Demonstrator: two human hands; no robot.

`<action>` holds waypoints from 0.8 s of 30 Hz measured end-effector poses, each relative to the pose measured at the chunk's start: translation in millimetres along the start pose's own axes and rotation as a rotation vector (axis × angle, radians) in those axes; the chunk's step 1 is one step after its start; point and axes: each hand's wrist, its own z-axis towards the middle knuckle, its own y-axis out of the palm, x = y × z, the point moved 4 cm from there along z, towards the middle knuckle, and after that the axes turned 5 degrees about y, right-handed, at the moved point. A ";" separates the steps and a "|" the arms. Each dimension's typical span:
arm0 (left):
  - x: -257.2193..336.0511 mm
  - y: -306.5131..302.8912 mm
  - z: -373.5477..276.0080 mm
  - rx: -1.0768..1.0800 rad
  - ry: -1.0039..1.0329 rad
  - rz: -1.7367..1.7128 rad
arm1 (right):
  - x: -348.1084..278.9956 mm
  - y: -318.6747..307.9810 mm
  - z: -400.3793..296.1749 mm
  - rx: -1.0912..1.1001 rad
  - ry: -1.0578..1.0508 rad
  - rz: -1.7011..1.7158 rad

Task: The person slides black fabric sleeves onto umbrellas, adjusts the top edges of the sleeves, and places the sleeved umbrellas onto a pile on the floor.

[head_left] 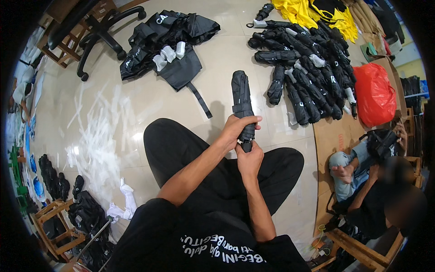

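Note:
A black folding umbrella (242, 91), furled into a slim roll, points away from me above my crossed legs. My left hand (238, 128) wraps around its lower canopy, just below the fastening strap. At the near end, the fingers of my right hand (249, 158) grip the short black handle (246, 146). Beyond my left knee lies a loose heap of black umbrella canopies (170, 34) on the tiles. White-wrapped handles (169, 53) stick up from it, and one strap (199, 101) trails towards me.
Many furled umbrellas (306, 68) are piled at the far right, by a red plastic bag (375, 93) and yellow cloth (299, 13). A co-worker (363, 190) sits right on cardboard (334, 136). White strips (98, 146), a wooden stool (56, 224) and a chair base (105, 30) stand left.

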 end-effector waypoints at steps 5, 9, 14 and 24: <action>-7.7 11.1 -7.5 -0.131 -0.157 -0.096 | 9.8 -7.9 11.5 -0.465 0.506 0.521; -18.7 15.7 -3.2 -0.175 -0.132 -0.130 | 9.5 -12.2 9.1 -0.627 0.666 0.730; -27.5 22.4 -8.0 -0.194 -0.234 -0.029 | 29.2 -27.2 9.6 -0.488 0.504 0.579; -31.1 14.6 11.5 -0.092 -0.053 0.457 | 11.5 -143.3 145.5 0.291 -0.134 0.495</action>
